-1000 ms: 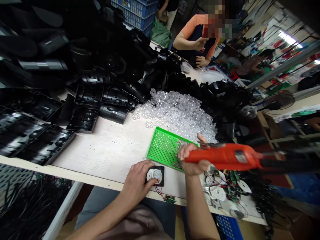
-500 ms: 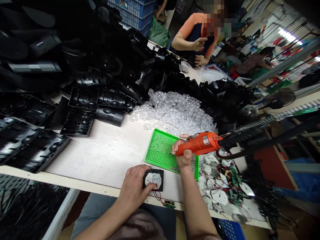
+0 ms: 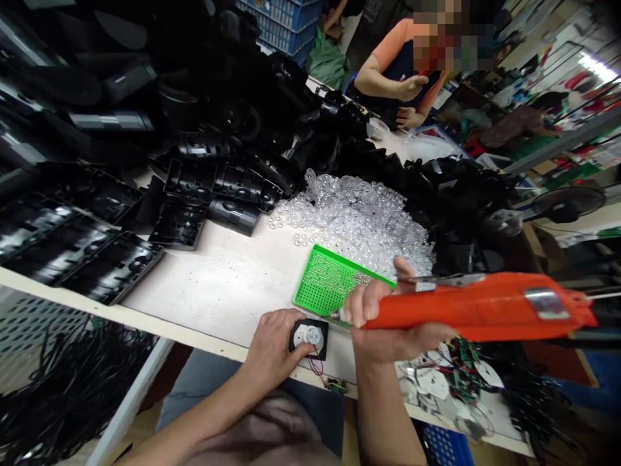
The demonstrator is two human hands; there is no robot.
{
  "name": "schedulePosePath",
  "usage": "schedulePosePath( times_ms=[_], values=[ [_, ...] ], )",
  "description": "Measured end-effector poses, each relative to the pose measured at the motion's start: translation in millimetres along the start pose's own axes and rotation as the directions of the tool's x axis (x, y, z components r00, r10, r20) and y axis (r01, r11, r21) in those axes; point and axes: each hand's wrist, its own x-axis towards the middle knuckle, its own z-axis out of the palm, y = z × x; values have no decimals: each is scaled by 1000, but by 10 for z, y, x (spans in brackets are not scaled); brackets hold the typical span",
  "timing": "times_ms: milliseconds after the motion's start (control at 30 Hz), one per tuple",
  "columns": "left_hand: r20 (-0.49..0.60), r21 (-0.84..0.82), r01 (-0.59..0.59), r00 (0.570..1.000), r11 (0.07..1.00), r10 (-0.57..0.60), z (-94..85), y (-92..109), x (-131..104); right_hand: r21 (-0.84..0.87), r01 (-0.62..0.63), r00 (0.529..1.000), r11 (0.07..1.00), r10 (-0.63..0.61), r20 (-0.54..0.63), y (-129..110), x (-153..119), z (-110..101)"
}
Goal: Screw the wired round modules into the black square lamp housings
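My left hand lies at the table's front edge, closed on the left side of a black square plate, with the thumb at its lower side. On the plate sits a pale disc with a small round motor. Red wires run from it to a small green circuit board at the edge. My right hand is wrapped round an orange electric screwdriver, held nearly level with its tip pointing left. That tip is beside the near edge of a green perforated tray holding small screws.
Clear plastic pieces are heaped behind the tray. Black plastic housings cover the left and back. Motors, white discs and circuit boards lie at right. Black cables hang below left. A co-worker sits across the table.
My right hand has lifted the screwdriver closer to the camera and levelled it, bringing its tip to the tray's near edge. My left hand keeps its hold on the plate. The view has shifted slightly.
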Motion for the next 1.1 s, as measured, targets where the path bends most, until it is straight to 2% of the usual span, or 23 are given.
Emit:
schedulePosePath(
  times_ms=[100,267,633,833,1000,1100],
  values=[
    [16,-14,30,999,999,-30,-15,30,9,25,-99,995,995,98,32,60,-278,169],
    [35,-34,59,998,998,-58,-34,57,14,-49,-117,993,992,118,24,282,-502,187],
    [38,-47,55,998,997,-53,-46,66,5,-152,-72,995,986,80,50,367,-566,162],
    [36,-58,56,998,997,-54,-14,41,-5,-67,-74,996,995,77,36,301,-567,152],
    [-21,-145,-54,998,988,52,-92,46,-14,-15,-88,996,996,89,26,182,-454,123],
    [-85,-181,-71,995,981,56,-132,30,-25,-14,-108,994,994,108,22,149,-413,121]
  ],
)
